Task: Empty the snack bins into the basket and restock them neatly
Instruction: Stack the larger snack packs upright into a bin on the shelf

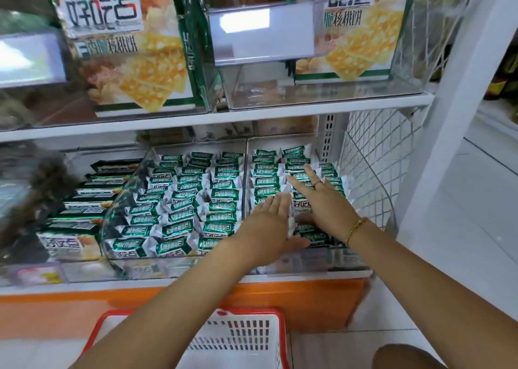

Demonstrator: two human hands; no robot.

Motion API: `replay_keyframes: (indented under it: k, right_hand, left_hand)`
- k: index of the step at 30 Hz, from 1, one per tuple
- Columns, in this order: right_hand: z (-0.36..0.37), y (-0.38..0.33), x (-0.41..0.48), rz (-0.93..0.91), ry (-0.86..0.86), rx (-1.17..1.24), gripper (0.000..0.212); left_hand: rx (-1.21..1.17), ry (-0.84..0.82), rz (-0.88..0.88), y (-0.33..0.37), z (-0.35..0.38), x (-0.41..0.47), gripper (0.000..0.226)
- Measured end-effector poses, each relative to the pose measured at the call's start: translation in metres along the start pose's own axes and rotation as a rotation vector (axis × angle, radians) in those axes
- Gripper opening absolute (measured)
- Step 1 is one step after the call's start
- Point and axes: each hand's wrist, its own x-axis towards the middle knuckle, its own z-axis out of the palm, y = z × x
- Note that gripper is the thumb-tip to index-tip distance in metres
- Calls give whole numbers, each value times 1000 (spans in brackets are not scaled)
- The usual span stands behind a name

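Two flat hands tidy green snack packs in the right bin.

The left hand (pixel 269 223) and the right hand (pixel 322 197) are both open, with straight fingers, and lie side by side on the snack packs (pixel 266 169) in the right bin (pixel 322 259), a clear box on the low shelf. One pack stands up between the hands. The packs are small, shiny green and white, and lie in rows. Just to the right of the bin is a wire wall (pixel 372 158), so that side is tight. The upper shelf (pixel 252 116) hangs low over the back of the bin, but the front is open. The middle bin (pixel 120 200) touches the right bin and is full of the same packs in rows. The basket (pixel 112 316), white with a red rim, sits on the floor under the arms, in front of the orange base (pixel 308 298).
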Motion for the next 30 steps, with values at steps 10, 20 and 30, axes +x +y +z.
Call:
replay_keyframes:
  k: [10,20,30]
  right_hand:
    - [0,0,0,11,-25,0,96]
    - [-47,-44,-24,-66,142,41,68]
    - [-22,-162,27,-392,-374,-365,119]
  left_hand:
    - [-178,155,-121,13,17,4,90]
    - [-386,521,-73,-39,-1,-61,57]
    - [-189,318,-282,-147,24,-60,57]
